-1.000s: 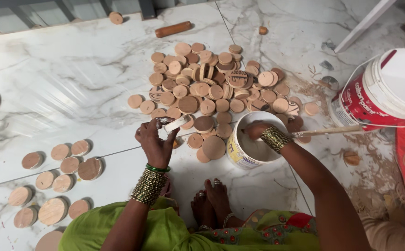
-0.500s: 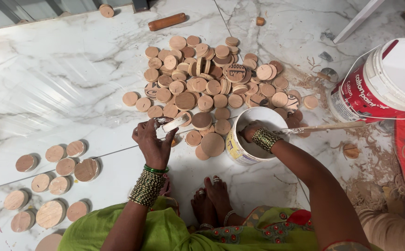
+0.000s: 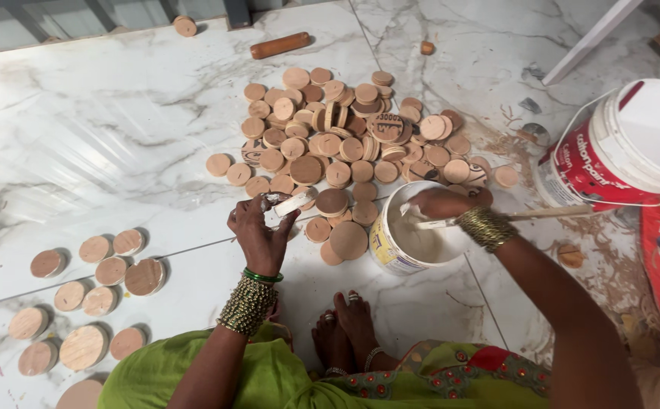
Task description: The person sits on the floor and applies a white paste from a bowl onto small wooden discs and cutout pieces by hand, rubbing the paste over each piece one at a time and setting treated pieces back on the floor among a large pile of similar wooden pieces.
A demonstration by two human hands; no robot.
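Note:
My left hand grips a small wooden disc smeared with white paste, held just above the marble floor. My right hand is over a small white tub of pale paste and holds a thin wooden stick whose tip dips into the tub. A large heap of round wooden discs lies just beyond both hands. Both wrists wear beaded bangles.
Several separate discs lie in a group at the left. A big white and red bucket stands at the right, next to sawdust on the floor. A wooden cylinder lies at the far edge. My bare feet rest below the tub.
The view has shifted slightly. My left hand has stayed near the heap with the disc, and my right hand remains at the tub with the stick.

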